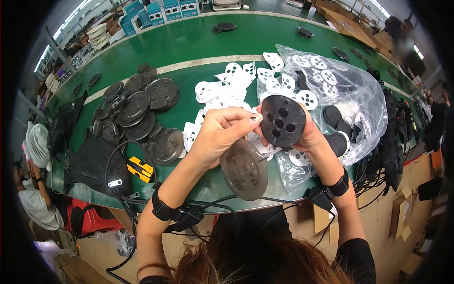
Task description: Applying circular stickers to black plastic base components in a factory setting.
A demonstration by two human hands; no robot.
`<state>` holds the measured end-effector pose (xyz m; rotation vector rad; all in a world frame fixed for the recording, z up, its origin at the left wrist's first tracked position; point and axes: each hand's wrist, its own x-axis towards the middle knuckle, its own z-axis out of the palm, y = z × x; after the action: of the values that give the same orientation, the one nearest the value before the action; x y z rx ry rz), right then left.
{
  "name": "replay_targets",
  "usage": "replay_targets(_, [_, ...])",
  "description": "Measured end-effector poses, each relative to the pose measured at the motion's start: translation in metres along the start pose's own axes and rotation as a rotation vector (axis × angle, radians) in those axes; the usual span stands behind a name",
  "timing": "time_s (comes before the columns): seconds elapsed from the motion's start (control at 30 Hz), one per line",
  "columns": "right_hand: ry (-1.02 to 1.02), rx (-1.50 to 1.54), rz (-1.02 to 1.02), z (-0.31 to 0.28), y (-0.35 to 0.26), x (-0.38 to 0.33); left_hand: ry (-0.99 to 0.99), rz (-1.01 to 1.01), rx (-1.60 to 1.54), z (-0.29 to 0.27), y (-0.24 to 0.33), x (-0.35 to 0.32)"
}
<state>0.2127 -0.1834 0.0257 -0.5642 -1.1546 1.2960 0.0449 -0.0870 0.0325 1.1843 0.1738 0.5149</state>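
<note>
A round black foam-like pad with several holes [283, 121] is held up over the near part of the bench. My right hand [309, 135] grips it by its right edge, fingers behind. At its left edge, the thumb and forefinger of my left hand [224, 130] pinch together against the rim. Just under my left hand is a translucent grey-brown round plastic cover [244, 169], its rim near the bench edge; whether the lower fingers touch it I cannot tell. Behind the pad lie white perforated backing sheets [213, 92], strewn about.
Similar grey-brown covers [135, 106] are heaped at left, beside a black mesh pouch [97, 163] and a yellow-black tool [141, 169]. A clear plastic bag [373, 99] with more pads lies at right. Cables run along the near edge. Other covers [224, 27] lie on the far green surface.
</note>
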Motion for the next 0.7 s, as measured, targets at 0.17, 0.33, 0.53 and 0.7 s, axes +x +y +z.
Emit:
replay_targets(0.17, [0.157, -0.064, 0.022, -0.003, 0.0, 0.004, 0.024, -0.106, 0.101, -0.005, 0.001, 0.0])
replay_targets(0.33, [0.412, -0.26, -0.047, -0.011, -0.008, 0.004, 0.286, 0.073, 0.037, -0.007, 0.002, 0.004])
replay_targets(0.53, [0.456, -0.277, -0.126, -0.025, -0.024, -0.003, 0.431, 0.216, 0.115, -0.01, 0.008, 0.003])
replay_targets(0.7, [0.508, -0.465, -0.095, -0.008, -0.031, 0.001, 0.276, 0.245, 0.098, -0.008, 0.005, 0.005])
